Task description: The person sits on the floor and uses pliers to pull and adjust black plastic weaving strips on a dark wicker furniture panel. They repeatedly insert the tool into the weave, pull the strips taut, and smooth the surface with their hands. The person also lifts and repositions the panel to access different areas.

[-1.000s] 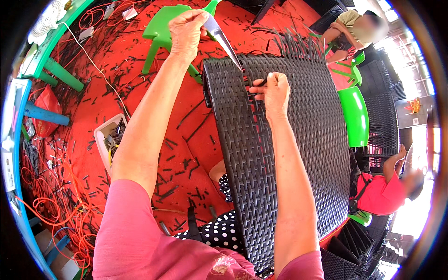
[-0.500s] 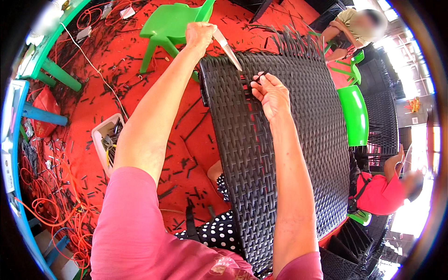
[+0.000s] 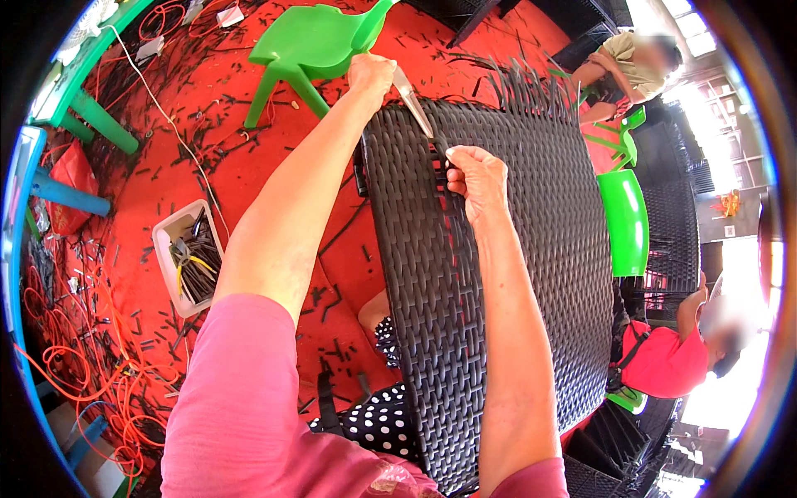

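My left hand point(image 3: 371, 80) is closed in a fist around a flat, tapered metal tool point(image 3: 413, 103), whose handle is hidden in the fist. The tool's tip points down at a gap in the black woven panel point(image 3: 540, 241), close to its far left corner. Just right of the tip, my right hand point(image 3: 480, 181) pinches a thin black weaving strip point(image 3: 441, 146) between thumb and forefinger. The strip's end meets the weave beside the tool tip; how far it goes in is hidden. Red shows through a row of slits below.
A green chair point(image 3: 320, 41) stands beyond my left hand. On the red floor point(image 3: 274, 199) lie black offcuts, orange hoses point(image 3: 75, 357) and a pale bin point(image 3: 162, 257) holding strips and yellow-handled pliers. Two people sit along the panel's right side, near a green chair back point(image 3: 624, 222).
The tool's tip has come down to the gap in the weave. My right hand has moved slightly down and left, bringing the strip against the weave beside the tip.
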A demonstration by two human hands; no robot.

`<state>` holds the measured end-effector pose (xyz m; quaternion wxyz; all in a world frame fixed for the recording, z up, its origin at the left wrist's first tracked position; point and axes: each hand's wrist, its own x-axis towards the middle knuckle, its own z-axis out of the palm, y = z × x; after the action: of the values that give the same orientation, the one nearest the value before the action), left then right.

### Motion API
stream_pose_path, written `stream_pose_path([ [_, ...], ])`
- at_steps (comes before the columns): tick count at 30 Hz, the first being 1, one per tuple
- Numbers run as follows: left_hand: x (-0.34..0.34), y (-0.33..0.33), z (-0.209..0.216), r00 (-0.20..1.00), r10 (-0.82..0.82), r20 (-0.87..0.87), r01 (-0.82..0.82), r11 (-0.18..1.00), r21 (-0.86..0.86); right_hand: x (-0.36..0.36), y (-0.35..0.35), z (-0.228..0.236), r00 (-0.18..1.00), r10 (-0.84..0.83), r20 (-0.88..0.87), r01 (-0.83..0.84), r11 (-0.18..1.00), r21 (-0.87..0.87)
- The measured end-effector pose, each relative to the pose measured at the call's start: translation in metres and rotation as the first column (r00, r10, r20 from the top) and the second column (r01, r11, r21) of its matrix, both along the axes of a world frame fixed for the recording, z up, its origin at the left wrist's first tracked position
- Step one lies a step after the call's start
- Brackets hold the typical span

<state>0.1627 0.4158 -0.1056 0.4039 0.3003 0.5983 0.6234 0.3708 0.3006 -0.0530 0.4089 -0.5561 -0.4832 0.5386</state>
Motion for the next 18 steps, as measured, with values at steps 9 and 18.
stream_pose_path([
  [9,0.016,0.028,0.010,0.973,0.040,-0.227,-0.045,0.999,-0.018,0.000,-0.005,-0.005,1.000,0.026,-0.001,-0.026,1.000,-0.016],
  [18,0.022,0.021,-0.010,0.999,0.032,-0.024,-0.029,0.991,0.132,-0.006,-0.004,-0.001,0.994,0.020,0.105,-0.018,1.000,-0.021],
])
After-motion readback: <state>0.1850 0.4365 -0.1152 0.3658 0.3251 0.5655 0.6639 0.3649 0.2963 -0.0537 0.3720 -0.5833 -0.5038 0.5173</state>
